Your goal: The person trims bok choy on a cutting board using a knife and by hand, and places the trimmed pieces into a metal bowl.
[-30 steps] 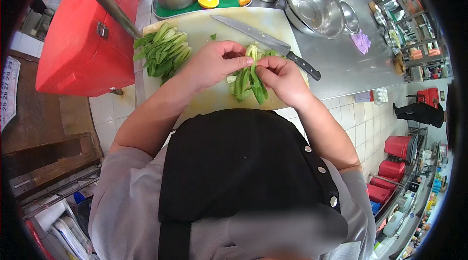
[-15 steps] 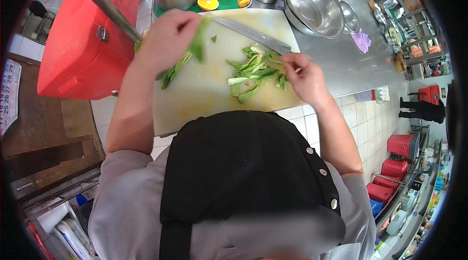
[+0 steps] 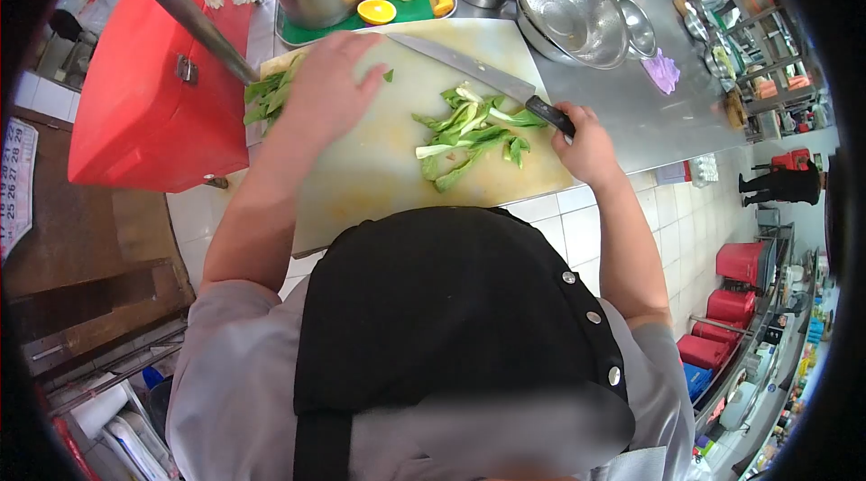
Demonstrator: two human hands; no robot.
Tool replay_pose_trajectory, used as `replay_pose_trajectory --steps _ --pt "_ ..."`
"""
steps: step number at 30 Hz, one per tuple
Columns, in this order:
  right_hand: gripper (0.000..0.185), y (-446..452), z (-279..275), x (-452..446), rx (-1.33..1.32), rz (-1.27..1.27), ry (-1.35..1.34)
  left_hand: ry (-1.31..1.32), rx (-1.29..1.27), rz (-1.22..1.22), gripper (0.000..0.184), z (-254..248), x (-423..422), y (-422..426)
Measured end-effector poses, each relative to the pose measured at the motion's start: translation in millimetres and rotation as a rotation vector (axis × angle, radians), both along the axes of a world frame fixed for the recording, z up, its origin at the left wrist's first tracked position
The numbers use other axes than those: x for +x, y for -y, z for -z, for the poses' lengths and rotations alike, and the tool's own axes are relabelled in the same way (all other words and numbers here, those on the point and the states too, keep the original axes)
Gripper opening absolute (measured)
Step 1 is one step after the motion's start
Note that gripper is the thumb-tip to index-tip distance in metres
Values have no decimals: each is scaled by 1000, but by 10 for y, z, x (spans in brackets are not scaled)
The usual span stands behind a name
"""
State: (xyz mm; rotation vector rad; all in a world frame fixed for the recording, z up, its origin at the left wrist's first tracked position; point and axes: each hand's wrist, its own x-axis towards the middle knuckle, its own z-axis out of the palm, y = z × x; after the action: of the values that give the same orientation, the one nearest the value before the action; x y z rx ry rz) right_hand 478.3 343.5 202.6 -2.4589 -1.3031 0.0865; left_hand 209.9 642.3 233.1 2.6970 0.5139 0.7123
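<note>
My right hand point(image 3: 586, 146) is closed around the end of the black handle of a kitchen knife point(image 3: 462, 64). Its blade lies diagonally on the white cutting board point(image 3: 361, 183), pointing to the far left. Just beside the handle is a loose pile of cut leafy greens point(image 3: 465, 137) with pale stems. My left hand point(image 3: 336, 84) hovers over the board's left part, fingers spread and nothing seen in them. More leafy greens point(image 3: 264, 100) lie at the board's left edge, partly hidden by that hand. One small leaf scrap point(image 3: 388, 76) sits near the blade.
Behind the board stand a metal pot of utensils point(image 3: 320, 1), a green tray point(image 3: 410, 16) with a halved orange fruit point(image 3: 376, 11), and steel bowls point(image 3: 573, 12). A red cooler box point(image 3: 149, 93) and a metal pole point(image 3: 185, 12) border the left. A person point(image 3: 783, 183) stands far right.
My left hand has let go of a green leaf and opened. Leaves now lie farther left. My right hand has moved from the cut greens to the knife handle and closed on it.
</note>
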Motion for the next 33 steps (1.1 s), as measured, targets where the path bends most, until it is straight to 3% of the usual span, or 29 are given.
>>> replay_pose_trajectory --steps 5,9,12,18,21,24,26,33 --pt "39 123 -562 -361 20 -7 30 51 155 328 55 34 417 690" --pt "38 252 -889 -647 26 -22 -7 -32 261 382 55 216 618 936" --pt "39 518 -1001 -692 78 -47 26 62 169 369 53 255 540 1000" --pt "41 1292 -1505 -731 -51 26 21 -38 29 219 49 411 263 856" --pt "40 1607 -1638 -639 -72 109 9 129 -6 123 33 555 62 890" --pt "39 1720 -1451 -423 -20 133 72 262 -84 179 13 560 -193 860" --pt "38 1667 -1226 -278 -3 204 11 245 -193 83 8 482 -452 924" --pt "40 953 -121 68 123 128 -83 209 -409 -427 21 310 -1642 1170"
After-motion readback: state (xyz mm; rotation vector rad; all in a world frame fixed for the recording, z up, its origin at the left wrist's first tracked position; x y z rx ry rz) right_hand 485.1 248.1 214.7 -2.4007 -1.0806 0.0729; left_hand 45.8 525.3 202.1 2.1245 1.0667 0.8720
